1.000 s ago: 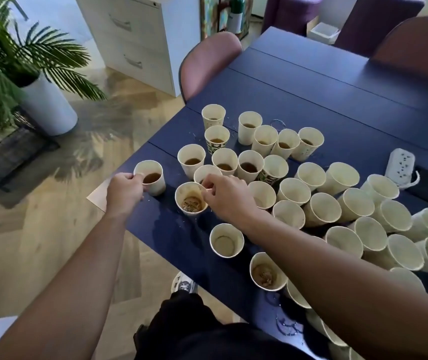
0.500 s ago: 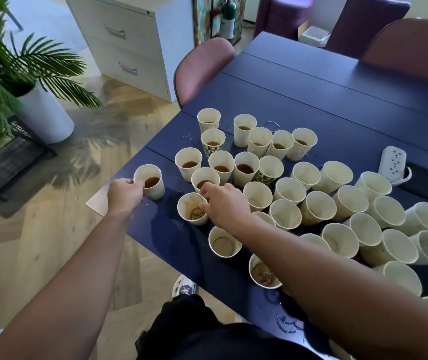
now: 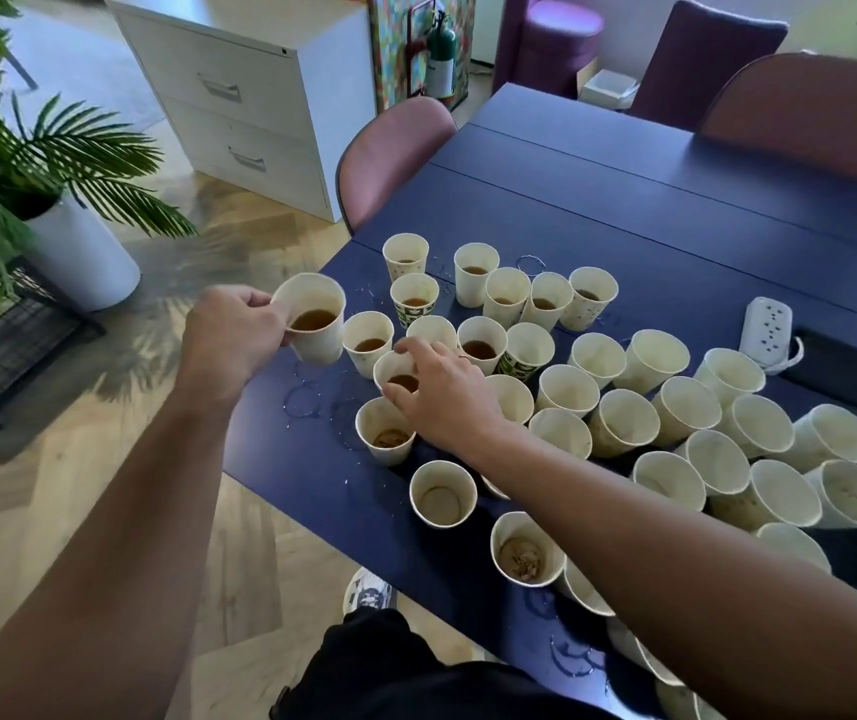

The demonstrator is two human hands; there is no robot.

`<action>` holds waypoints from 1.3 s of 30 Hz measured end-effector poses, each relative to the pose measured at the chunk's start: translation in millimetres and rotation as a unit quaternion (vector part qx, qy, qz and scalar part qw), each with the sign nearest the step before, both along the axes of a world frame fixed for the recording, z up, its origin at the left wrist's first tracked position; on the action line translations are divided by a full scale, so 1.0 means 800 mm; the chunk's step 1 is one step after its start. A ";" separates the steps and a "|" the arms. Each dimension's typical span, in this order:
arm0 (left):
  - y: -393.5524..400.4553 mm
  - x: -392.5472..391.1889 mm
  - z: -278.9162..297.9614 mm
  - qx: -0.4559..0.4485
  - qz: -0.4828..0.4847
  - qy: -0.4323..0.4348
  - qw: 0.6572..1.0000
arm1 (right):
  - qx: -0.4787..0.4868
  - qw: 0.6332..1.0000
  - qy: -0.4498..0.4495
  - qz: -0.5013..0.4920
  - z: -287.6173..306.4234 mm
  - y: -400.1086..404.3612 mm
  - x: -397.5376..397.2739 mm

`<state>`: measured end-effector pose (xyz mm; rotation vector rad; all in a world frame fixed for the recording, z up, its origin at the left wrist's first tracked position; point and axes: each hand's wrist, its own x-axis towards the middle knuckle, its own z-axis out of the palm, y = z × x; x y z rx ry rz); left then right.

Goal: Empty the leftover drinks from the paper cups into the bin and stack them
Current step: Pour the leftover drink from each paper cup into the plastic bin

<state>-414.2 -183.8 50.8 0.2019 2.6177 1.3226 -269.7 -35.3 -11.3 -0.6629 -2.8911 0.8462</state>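
Left hand [image 3: 231,335] pinched round rim of cream paper cup [image 3: 313,324] of brown drink, raised beside matte navy table [image 3: 597,200]. Right hand [image 3: 444,394] curled over smaller cream paper cup [image 3: 396,374], fingertips gripping its rim among clustered cups.

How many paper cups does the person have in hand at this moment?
2. The left hand grips a cup of brown drink at the table's left edge; the right hand pinches the rim of a second cup in the cluster.
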 end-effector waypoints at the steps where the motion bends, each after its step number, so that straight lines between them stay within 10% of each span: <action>1: 0.007 0.007 0.016 -0.001 -0.018 0.013 1.000 | -0.022 1.000 0.015 -0.003 0.007 0.003 0.002; 13: 0.132 0.121 0.123 0.000 -0.264 0.061 0.963 | -0.219 0.941 0.227 -0.126 0.092 0.061 0.092; 29: 0.288 0.316 0.149 0.152 -0.507 0.037 0.847 | -0.058 0.857 0.317 -0.401 0.147 0.162 0.349; 39: 0.327 0.438 0.093 0.090 -0.653 0.042 0.751 | 0.044 0.810 0.259 -0.524 0.158 0.178 0.526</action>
